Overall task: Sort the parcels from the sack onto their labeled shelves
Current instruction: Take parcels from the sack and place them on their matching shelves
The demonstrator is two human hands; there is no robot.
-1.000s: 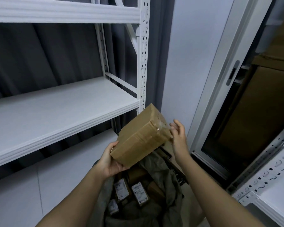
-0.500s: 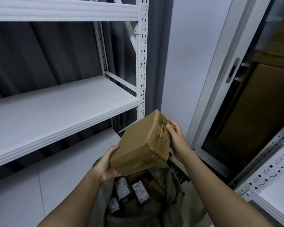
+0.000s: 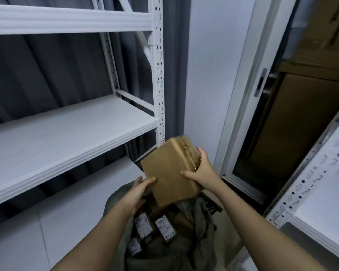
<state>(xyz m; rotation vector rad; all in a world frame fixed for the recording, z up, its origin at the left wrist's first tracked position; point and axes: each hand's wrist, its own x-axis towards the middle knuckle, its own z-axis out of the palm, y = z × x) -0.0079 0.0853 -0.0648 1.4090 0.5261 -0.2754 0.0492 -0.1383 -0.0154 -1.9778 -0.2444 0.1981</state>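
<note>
Both forearms bare, no sleeves; left hand (image 3: 138, 189) & right hand (image 3: 204, 171) seemingly ungloved.

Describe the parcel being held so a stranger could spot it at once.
Beside the white rack, above the grey sack, both hands hold a brown box. Unlike the small white-labelled parcels in the sack, it is large, plain and taped.

i can't read the white labels on the small parcels (image 3: 163, 228) in the grey fabric sack (image 3: 202, 231); the brown cardboard box (image 3: 170, 173) hides others beneath.
</note>
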